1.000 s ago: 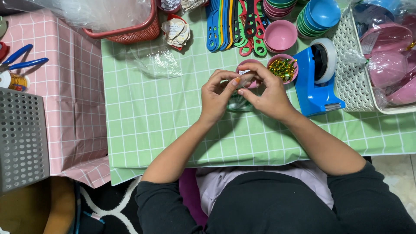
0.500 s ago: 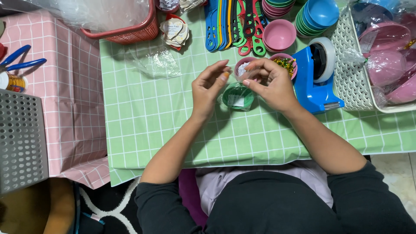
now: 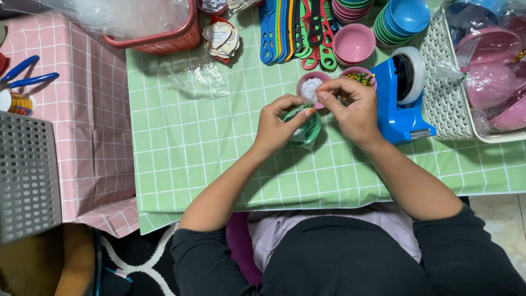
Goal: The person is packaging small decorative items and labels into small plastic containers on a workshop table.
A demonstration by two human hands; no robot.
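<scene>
Both hands point(image 3: 315, 118) pinch plastic over green bowl point(image 3: 302, 127).

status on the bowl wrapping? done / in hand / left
Done: wrapped pink bowls already sit in the white basket at the right. In hand: the left hand holds a small green bowl in clear plastic while the right hand pinches the wrap at its top; not closed off yet. Left: stacks of unwrapped bowls and loose combs at the far edge.
</scene>
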